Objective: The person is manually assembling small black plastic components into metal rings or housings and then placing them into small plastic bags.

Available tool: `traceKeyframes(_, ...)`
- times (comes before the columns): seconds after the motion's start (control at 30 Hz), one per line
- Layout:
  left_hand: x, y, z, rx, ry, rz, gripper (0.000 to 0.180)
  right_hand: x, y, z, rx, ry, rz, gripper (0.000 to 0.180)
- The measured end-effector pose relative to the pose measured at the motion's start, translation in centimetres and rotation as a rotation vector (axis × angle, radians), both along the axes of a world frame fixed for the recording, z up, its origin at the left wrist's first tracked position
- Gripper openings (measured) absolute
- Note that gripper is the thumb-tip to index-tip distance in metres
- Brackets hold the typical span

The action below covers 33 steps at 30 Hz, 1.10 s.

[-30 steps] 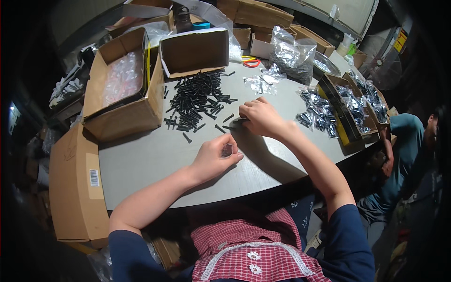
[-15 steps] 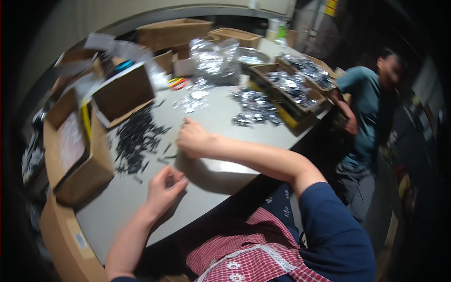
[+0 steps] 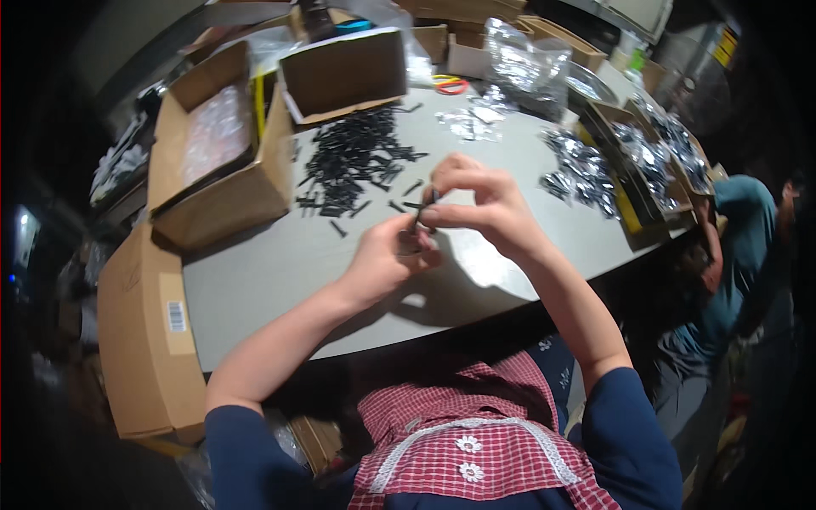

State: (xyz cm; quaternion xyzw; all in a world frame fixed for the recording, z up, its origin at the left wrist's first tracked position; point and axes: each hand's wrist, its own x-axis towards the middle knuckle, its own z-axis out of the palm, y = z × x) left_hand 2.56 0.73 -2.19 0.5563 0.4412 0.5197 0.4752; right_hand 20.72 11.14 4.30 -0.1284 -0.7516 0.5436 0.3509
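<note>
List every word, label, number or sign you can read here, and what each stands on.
No text can be read.
Barcode label on the brown box at left: too small.
Dark mark on that box: too faint.
Yellow sign at upper right: too blurred; what bears it is unclear.

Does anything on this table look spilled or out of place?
Possibly: the cardboard box behind the black pieces seems tipped on its side, open toward them, and they lie loosely heaped before it, as if spilled.
</note>
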Motion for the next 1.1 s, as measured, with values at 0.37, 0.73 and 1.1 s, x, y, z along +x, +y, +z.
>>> traceKeyframes(0.37, -0.9, -0.5, -1.3, -0.063, -0.146, 0.019, 0.020, -2.4, 0.1, -1.7, 0.224, -0.129, 0.109, 0.023)
traceKeyframes(0.73, 0.7, -2.2, 0.0, 0.044, 0.272, -0.072, 0.022, -5.0, 4.2, -4.4, 1.237, -0.476, -0.304, 0.010)
traceKeyframes(1.1, 0.5, -2.0, -0.3, 0.052, 0.285, -0.057, 0.024, -7.4, 4.8, -2.0, 0.980, -0.707, -0.187, 0.024)
